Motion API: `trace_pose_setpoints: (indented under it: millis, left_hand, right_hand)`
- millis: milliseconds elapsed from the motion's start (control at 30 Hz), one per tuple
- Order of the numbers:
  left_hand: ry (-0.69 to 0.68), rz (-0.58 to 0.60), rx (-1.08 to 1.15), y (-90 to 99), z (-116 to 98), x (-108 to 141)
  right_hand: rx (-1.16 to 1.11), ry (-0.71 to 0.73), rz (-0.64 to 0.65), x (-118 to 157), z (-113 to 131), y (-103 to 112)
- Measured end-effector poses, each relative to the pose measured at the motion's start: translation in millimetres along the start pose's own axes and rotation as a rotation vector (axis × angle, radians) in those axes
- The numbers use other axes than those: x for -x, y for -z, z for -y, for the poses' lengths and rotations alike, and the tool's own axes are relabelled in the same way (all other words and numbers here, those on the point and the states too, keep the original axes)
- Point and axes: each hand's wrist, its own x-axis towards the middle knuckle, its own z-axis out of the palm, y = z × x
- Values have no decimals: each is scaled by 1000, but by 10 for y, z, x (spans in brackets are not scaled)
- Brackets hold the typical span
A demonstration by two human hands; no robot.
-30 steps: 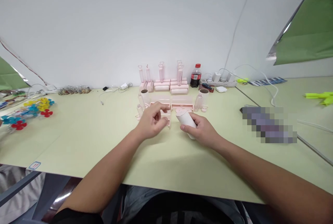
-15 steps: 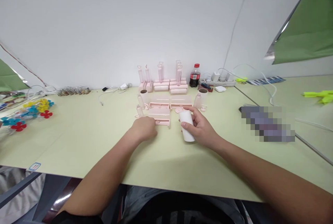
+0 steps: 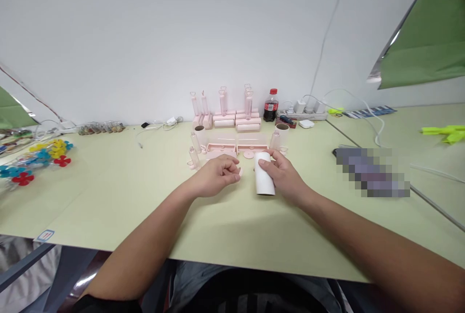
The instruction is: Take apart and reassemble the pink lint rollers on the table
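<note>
My right hand (image 3: 285, 177) is wrapped round a white roll (image 3: 264, 175) with a hollow lower end, held tilted above the table. My left hand (image 3: 220, 175) is to its left, fingers curled, with a small pale pink piece (image 3: 240, 171) at the fingertips. Just behind the hands lie open pink cases with clear lids, one at left (image 3: 221, 148) and one at right (image 3: 252, 147). A pink disc (image 3: 248, 155) rests in front of the right case. Two more rolls stand upright, one at left (image 3: 199, 130) and one at right (image 3: 282, 130).
Pink assembled pieces (image 3: 248, 121) and a cola bottle (image 3: 271, 105) line the wall. A power strip (image 3: 308, 115) with cables is at the back right, near a blurred dark object (image 3: 370, 172). Colourful plastic flowers (image 3: 43, 155) lie at far left.
My left hand has moved right, off the front pink case, and now has a small pink piece at its fingertips. The white roll has shifted slightly right and its hollow end shows.
</note>
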Motion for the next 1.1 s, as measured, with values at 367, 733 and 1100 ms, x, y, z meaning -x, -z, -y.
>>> trace_pose_setpoints:
  millis: [367, 733, 1100]
  left_hand:
    - [201, -355, 659, -188, 68, -160]
    - [129, -421, 712, -184, 147, -166]
    - [33, -363, 756, -239, 153, -171]
  right_hand:
    - [-362, -167, -25, -60, -13, 24]
    - [-582, -196, -33, -56, 20, 4]
    - [-616, -219, 7, -39, 46, -20]
